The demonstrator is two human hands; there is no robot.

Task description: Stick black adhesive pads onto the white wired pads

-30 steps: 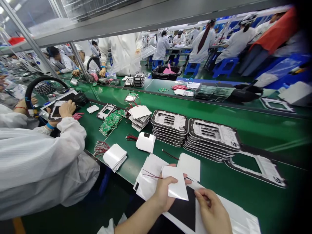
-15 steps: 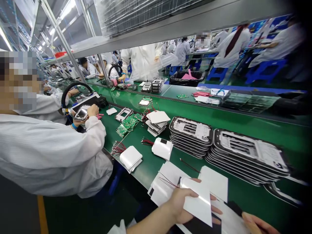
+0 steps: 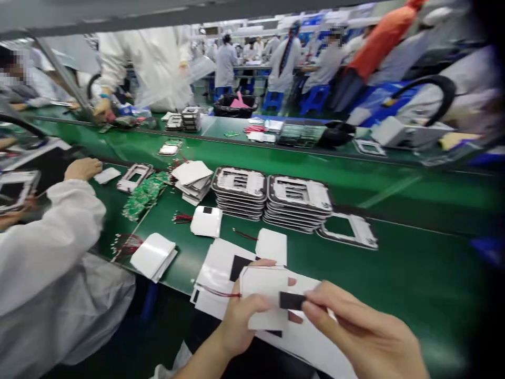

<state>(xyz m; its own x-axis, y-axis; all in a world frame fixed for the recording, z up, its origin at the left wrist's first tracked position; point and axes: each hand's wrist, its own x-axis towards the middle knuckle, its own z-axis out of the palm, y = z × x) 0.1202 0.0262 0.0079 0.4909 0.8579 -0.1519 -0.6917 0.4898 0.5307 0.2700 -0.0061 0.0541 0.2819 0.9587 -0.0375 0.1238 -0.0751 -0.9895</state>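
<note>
My left hand [image 3: 239, 321] is closed on a thin white panel [image 3: 262, 284] with red wires, its thumb lying across the near face. Between the thumb and finger of my right hand [image 3: 359, 326] is a black adhesive strip [image 3: 290, 300]. The strip's free end overlaps the panel's right edge; I cannot tell whether it is stuck there. Under both hands lie large white sheets [image 3: 215, 263] with black patches. Just beyond them is another wired white panel [image 3: 273, 246]. A wired panel [image 3: 206, 223] with a black patch lies farther left.
Two stacks of grey-white frames [image 3: 239, 192] [image 3: 298, 202] stand behind, with a single frame [image 3: 351, 231] to their right. Panels [image 3: 153, 255], white pads [image 3: 193, 179] and green circuit boards [image 3: 144, 195] lie leftward. A co-worker's sleeve [image 3: 71, 216] reaches over the bench's left.
The view has swung right. The panel in my left hand has turned, and my right hand has come up to its right edge with the black strip. The co-worker's hand has moved off the held frame.
</note>
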